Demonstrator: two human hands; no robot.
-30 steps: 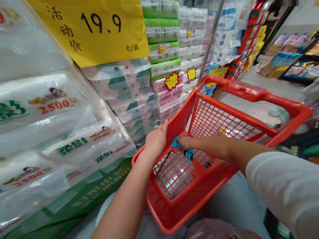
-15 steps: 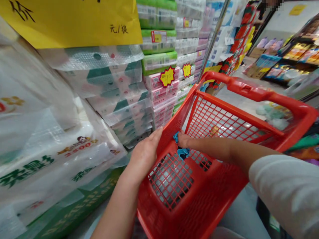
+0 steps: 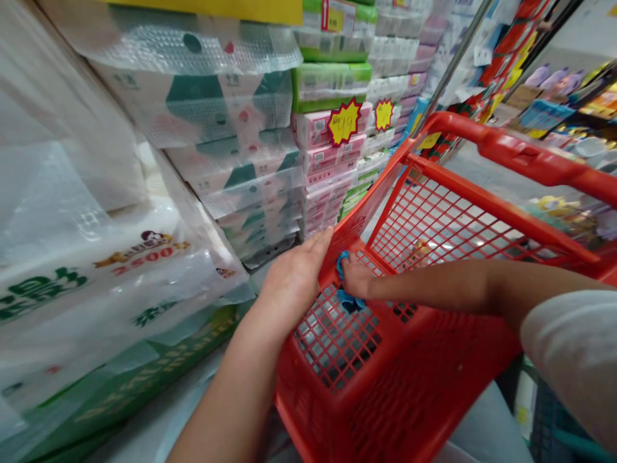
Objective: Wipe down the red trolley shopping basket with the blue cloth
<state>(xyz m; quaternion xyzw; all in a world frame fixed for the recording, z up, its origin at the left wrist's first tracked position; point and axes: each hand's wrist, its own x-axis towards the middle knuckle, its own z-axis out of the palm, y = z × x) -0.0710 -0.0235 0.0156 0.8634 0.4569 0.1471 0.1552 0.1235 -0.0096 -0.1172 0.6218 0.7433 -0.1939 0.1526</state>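
Note:
A red plastic shopping basket with lattice panels lies tilted in front of me. My left hand grips its left edge, fingers pressed together along the rim and the thumb out of sight. Reaching down inside, my right hand is closed on a blue cloth, pressed against the inner wall near the bottom. Parts of the cloth stick out above and below the fingers; the rest is hidden under the hand.
Stacked tissue packs rise close on the left, beside large white plastic-wrapped packs. A metal pole stands behind the basket's raised red handle. Shelves with goods are at the far right.
The view has shifted down and left, so the basket sits further right. My right hand has moved slightly with the blue cloth along the inner wall; my left hand stays on the rim.

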